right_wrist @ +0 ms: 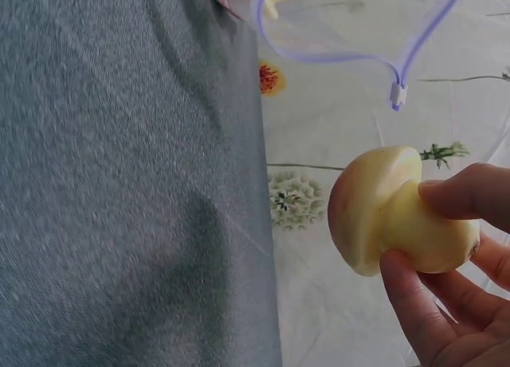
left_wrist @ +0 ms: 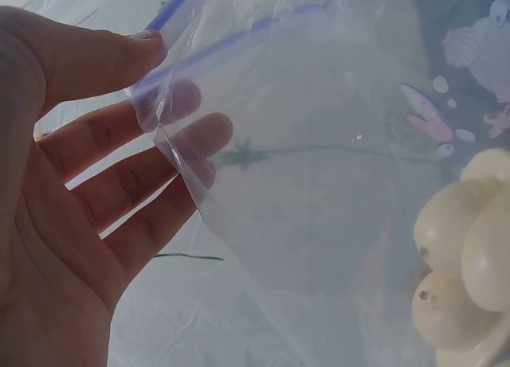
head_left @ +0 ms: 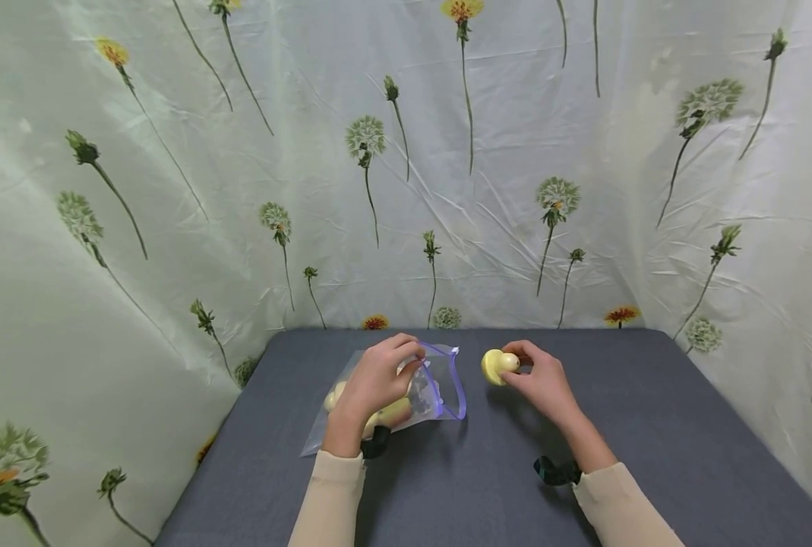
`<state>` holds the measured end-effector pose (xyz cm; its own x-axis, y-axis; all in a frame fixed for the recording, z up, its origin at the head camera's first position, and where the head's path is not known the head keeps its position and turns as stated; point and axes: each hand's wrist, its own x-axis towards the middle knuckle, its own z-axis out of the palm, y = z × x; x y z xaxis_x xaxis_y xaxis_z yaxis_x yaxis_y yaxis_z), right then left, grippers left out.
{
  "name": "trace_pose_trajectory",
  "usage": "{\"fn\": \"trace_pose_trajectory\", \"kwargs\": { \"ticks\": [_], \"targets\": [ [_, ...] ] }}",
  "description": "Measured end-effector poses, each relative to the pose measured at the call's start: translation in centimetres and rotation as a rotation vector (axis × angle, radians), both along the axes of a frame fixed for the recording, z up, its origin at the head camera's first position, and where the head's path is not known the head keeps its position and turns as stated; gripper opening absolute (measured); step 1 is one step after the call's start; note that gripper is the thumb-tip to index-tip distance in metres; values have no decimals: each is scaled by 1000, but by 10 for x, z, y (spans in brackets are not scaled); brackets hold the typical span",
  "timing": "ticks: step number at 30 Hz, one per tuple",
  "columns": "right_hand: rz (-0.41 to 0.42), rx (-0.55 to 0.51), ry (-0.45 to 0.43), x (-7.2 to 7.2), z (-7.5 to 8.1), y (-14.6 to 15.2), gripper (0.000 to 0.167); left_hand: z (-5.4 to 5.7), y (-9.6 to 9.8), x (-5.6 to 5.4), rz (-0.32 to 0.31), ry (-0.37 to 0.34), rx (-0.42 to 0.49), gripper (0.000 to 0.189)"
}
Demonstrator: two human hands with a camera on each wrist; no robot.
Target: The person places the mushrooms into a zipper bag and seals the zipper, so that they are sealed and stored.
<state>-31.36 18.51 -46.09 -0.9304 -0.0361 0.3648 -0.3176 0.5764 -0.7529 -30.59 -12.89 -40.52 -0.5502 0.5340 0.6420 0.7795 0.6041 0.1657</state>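
My left hand (head_left: 380,374) pinches the rim of a clear zip bag (head_left: 451,391) with a purple-blue seal. In the left wrist view the thumb lies on the seal and fingertips show through the plastic (left_wrist: 295,224). Inside the bag are several cream, rounded pieces (left_wrist: 456,240), some with a small dark hole. My right hand (head_left: 545,385) holds a pale yellow mushroom-shaped piece (head_left: 493,368) by its stem, just right of the bag's mouth. Its cap (right_wrist: 355,212) points away from the fingers in the right wrist view. The bag's mouth gapes toward the right hand.
A dark grey table (head_left: 460,490) lies under both hands. Behind and beside it hangs a pale curtain (head_left: 406,205) printed with dandelions. A white slider (right_wrist: 398,94) sits at the end of the bag's seal.
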Motion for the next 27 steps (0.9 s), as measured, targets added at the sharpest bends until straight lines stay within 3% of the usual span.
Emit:
{"fn": "trace_pose_trajectory", "kwargs": {
  "ticks": [9, 27],
  "targets": [
    [10, -27, -4, 4, 2, -5, 38, 1, 0, 1, -25, -10, 20, 15],
    [100, -56, 12, 14, 11, -22, 39, -1, 0, -1, -12, 12, 3, 12]
  ]
}}
